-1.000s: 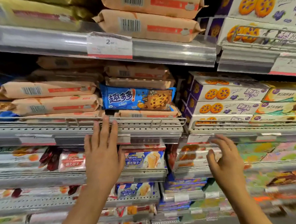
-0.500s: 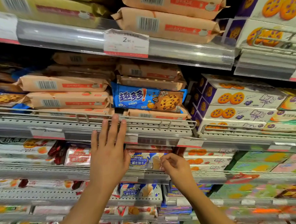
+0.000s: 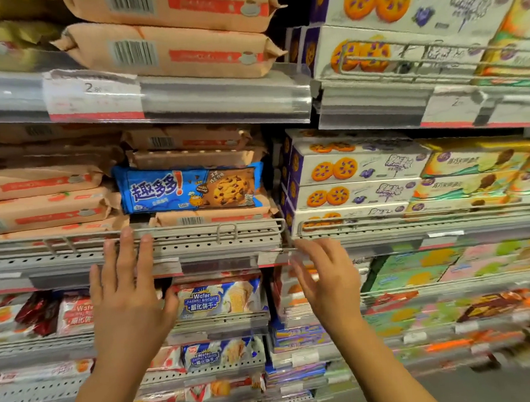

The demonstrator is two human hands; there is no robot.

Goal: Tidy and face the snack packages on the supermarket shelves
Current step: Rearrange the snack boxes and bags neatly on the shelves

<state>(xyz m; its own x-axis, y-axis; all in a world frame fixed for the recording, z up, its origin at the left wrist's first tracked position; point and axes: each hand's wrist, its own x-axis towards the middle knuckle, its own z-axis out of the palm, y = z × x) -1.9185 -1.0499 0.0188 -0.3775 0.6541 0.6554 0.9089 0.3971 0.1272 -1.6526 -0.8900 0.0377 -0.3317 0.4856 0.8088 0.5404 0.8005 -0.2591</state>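
**Two open hands raised at a stocked biscuit shelf**

Grey perforated shelves (image 3: 198, 244) hold stacked peach-coloured packs (image 3: 43, 209) and white biscuit boxes (image 3: 349, 193). A blue cookie pack (image 3: 189, 189) lies among the peach packs, facing forward. The left hand (image 3: 127, 297), fingers straight, rests against the shelf edge below it. The right hand (image 3: 326, 280), fingers spread loosely, holds nothing.

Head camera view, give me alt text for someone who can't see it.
Two open hands reach toward a supermarket shelf: the left hand rests on the shelf's wire rail, the right hand hovers beside it. Above sits a blue cookie pack among tan packages.
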